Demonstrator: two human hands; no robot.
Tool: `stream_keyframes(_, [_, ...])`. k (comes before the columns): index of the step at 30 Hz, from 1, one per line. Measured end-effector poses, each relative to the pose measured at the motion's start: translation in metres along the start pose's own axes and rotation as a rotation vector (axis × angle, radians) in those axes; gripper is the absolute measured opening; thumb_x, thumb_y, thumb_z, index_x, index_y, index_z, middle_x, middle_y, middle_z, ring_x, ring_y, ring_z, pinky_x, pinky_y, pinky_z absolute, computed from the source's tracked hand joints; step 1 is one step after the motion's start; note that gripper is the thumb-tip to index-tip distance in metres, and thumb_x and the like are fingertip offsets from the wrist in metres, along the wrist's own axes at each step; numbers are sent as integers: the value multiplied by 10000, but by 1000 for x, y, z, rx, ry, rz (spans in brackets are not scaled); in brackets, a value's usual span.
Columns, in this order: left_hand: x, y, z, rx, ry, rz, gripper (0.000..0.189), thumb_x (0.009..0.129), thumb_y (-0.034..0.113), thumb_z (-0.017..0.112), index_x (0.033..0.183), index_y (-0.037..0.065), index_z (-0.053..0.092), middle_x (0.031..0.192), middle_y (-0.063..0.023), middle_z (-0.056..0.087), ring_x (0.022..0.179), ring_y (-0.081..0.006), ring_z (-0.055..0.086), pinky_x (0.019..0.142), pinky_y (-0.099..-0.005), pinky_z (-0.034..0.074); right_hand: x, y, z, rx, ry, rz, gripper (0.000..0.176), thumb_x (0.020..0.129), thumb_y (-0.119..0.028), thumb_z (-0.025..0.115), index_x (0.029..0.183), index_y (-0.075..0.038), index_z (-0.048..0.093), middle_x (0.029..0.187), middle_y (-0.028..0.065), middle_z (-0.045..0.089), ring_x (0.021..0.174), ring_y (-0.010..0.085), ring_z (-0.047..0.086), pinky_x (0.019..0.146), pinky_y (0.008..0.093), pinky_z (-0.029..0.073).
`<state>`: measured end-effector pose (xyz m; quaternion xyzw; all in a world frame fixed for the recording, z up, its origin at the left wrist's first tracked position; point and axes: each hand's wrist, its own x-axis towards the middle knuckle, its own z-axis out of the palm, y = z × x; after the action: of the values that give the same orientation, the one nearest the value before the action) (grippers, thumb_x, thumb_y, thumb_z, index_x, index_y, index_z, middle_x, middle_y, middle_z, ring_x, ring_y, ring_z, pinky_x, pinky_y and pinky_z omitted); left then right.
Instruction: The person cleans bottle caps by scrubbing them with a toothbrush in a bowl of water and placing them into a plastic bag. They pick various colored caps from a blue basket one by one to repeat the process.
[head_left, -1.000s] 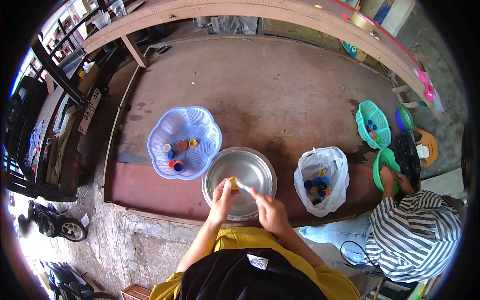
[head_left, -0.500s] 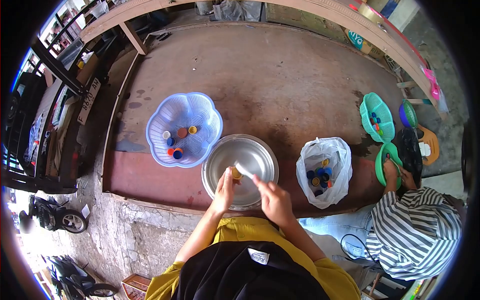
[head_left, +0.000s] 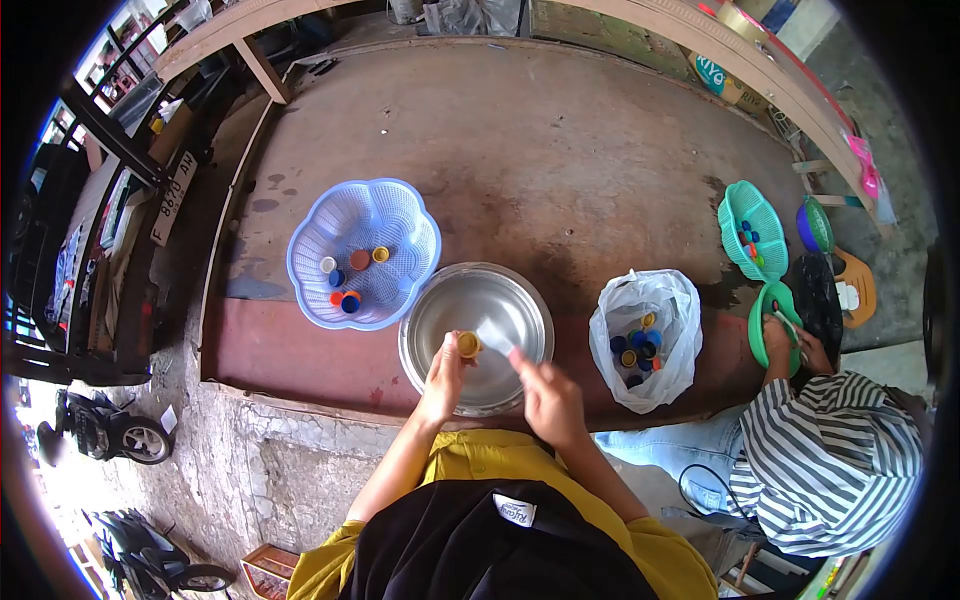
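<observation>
Over a round metal basin (head_left: 420, 385), my left hand (head_left: 441, 382) pinches a yellow bottle cap (head_left: 468, 345) with its hollow side toward me. My right hand (head_left: 552, 400) is closed around a small brush (head_left: 496, 337) whose pale end is smeared by motion. That pale end is just right of the cap, with a gap between them. A blue plastic basket (head_left: 425, 215) left of the basin holds several caps in white, blue, brown, yellow and orange. To the right, a white plastic bag (head_left: 675, 375) stands with its mouth wide, more blue and yellow caps inside.
A co-worker in a striped shirt (head_left: 830, 460) sits at the right, hands at a green bowl (head_left: 757, 335). Behind that bowl is a green basket (head_left: 737, 203) with small caps. A wooden beam (head_left: 680, 35) runs along the table's far side.
The brush's pale end has moved right, off the cap. The cap has turned so its hollow side shows more. The co-worker's hands shift slightly at the bowl.
</observation>
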<state>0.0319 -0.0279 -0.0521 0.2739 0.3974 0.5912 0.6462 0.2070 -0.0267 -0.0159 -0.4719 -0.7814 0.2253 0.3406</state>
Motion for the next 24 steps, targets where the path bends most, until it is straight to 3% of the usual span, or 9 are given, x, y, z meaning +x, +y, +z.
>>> stream_keyframes(2, [-1,-6,-2,-37,-33,17,466,998,390,265,1006,3,526,925,-76,547,820,-128,454,779,-271,378,12,4,-4,147,205,94,502,786,-17,564,1250,-210,542,726,91,520,587,274,572,535,381,479])
stream_keyframes(5, [-4,4,12,-115,74,-30,458,998,384,267,1020,1,519,937,-77,548,819,-129,458,775,-274,379,-4,-14,-11,-82,-199,-106,492,805,28,518,1269,-137,516,751,123,536,615,293,569,547,370,468])
stream_keyframes(6, [-2,1,9,-80,48,-27,454,999,380,267,1020,1,517,938,-75,545,818,-130,457,776,-276,378,-3,-13,-6,-71,-221,-75,418,829,47,482,1227,-62,542,767,152,551,605,276,555,571,324,462])
stream_keyframes(9, [-1,-9,-1,-56,-14,-26,442,1001,369,266,1021,3,513,938,-71,536,823,-132,457,782,-281,376,11,-4,-1,121,123,36,447,813,27,517,1231,-127,556,713,114,513,569,277,552,542,363,465])
stream_keyframes(10, [0,-8,-2,-90,-33,-30,438,1001,364,264,1023,5,513,936,-69,533,830,-133,460,785,-283,376,11,-9,-5,90,102,96,445,809,25,521,1227,-124,558,736,114,539,602,282,578,562,373,476])
stream_keyframes(13, [1,0,3,-167,-15,-75,428,1002,360,262,1021,14,515,919,-63,525,838,-136,458,789,-283,373,-3,-15,-1,-54,-134,-109,488,803,-1,536,1251,-195,542,723,99,516,579,290,563,523,365,457])
stream_keyframes(17, [3,1,0,-148,-117,-20,418,1002,356,264,1036,23,514,939,-70,535,827,-136,454,788,-282,372,19,-9,2,305,296,152,421,836,7,496,1248,-74,527,788,167,581,643,309,592,578,338,480])
stream_keyframes(21, [-1,7,12,-93,8,-34,417,1002,356,270,1065,21,510,987,-76,550,815,-123,453,782,-272,374,-2,-18,11,193,-92,-10,391,846,26,479,1229,-37,524,817,172,590,692,307,608,611,352,481])
stream_keyframes(24, [3,1,2,-112,-74,28,409,1001,348,289,1103,14,502,993,-70,553,811,-108,449,777,-256,376,12,-10,11,234,181,95,365,843,28,489,1205,-4,529,849,178,610,689,307,612,624,355,485])
